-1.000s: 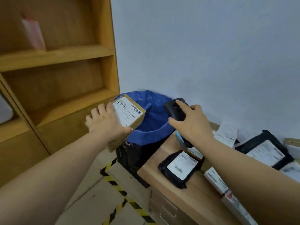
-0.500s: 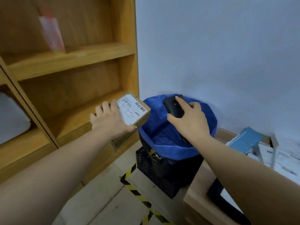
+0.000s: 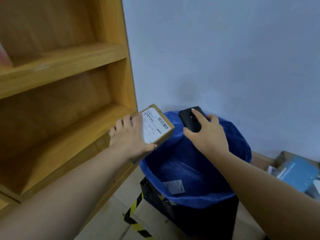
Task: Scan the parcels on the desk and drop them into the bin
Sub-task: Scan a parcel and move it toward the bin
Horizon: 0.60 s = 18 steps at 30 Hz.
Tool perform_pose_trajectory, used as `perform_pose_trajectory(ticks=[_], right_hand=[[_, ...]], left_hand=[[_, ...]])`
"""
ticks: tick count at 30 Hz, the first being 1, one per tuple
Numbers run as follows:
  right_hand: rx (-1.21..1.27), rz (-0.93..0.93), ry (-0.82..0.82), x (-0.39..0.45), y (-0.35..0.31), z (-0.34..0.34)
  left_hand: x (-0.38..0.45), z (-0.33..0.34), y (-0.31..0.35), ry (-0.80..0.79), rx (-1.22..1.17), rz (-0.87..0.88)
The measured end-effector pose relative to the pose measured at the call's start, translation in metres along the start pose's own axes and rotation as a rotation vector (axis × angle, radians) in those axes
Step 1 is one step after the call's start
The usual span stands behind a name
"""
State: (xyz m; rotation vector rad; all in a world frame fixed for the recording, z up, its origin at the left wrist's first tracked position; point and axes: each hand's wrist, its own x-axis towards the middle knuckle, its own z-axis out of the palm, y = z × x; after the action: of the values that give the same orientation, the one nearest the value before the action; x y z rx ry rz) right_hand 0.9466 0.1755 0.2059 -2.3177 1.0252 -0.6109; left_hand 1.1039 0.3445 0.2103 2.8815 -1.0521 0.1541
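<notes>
Above the left rim of the bin (image 3: 204, 201), a cardboard parcel (image 3: 161, 134) with a white barcode label is held by the left hand (image 3: 129, 137), its fingers (image 3: 127, 121) and thumb curled around the box. Just to the right, over the blue liner (image 3: 173, 163), a black scanner (image 3: 191, 119) is gripped by the right hand (image 3: 208, 135), one finger laid along its top. A labelled parcel (image 3: 174, 187) lies inside the bin. Wooden shelves (image 3: 62, 61) stand at left.

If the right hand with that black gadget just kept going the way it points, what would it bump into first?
Probably the pale wall behind the bin; the right hand with the scanner points up and away over the rim. Depth is unclear.
</notes>
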Motion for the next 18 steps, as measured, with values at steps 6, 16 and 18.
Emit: perform_pose_trajectory(ticks=[6,16,18], right_hand=[[-0.019,0.130,0.037,0.058,0.035,0.027],[-0.094,0.569,0.223,0.111,0.110,0.069],[-0.106,0.645,0.243,0.113,0.119,0.085]], left_hand=[[0.082,0.039,0.026,-0.082,0.020,0.161],[0.208,0.124,0.104,-0.221,0.006,0.577],[0.223,0.147,0.112,-0.252,0.024,0.655]])
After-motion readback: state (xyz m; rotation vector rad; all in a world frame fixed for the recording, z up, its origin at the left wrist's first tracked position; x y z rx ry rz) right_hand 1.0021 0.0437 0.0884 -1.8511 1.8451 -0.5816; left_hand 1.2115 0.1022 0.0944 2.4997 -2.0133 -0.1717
